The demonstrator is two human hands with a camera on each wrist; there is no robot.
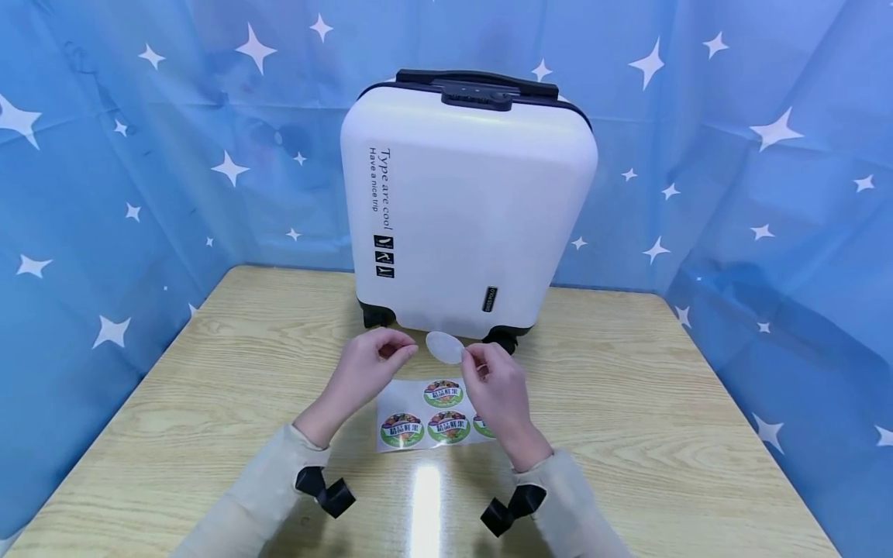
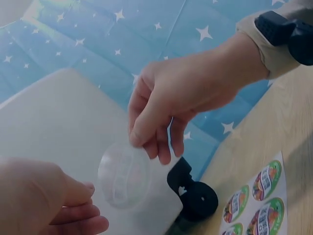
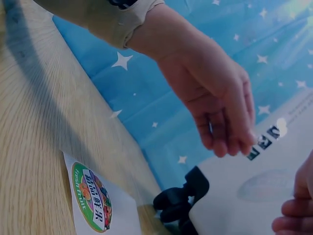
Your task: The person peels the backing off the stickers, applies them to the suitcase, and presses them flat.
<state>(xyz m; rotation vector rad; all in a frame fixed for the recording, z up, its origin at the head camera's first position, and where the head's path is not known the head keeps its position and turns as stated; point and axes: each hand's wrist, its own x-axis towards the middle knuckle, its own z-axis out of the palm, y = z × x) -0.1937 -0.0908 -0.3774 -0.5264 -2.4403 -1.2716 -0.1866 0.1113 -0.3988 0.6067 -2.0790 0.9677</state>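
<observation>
A pale, see-through oval sticker is held up in front of the suitcase's lower edge. My right hand pinches its right edge between thumb and fingertips; in the left wrist view the sticker hangs below those fingers. My left hand is just off its opposite edge, thumb and index fingertips close together with nothing between them. Below both hands lies a white sticker sheet with several oval fruit labels, partly covered by my right hand. Behind stands a white suitcase, upright on black wheels.
The suitcase's black handle is on top, and black lettering runs down its left side. A wooden table extends to both sides. Blue curtain with white stars encloses the back and sides.
</observation>
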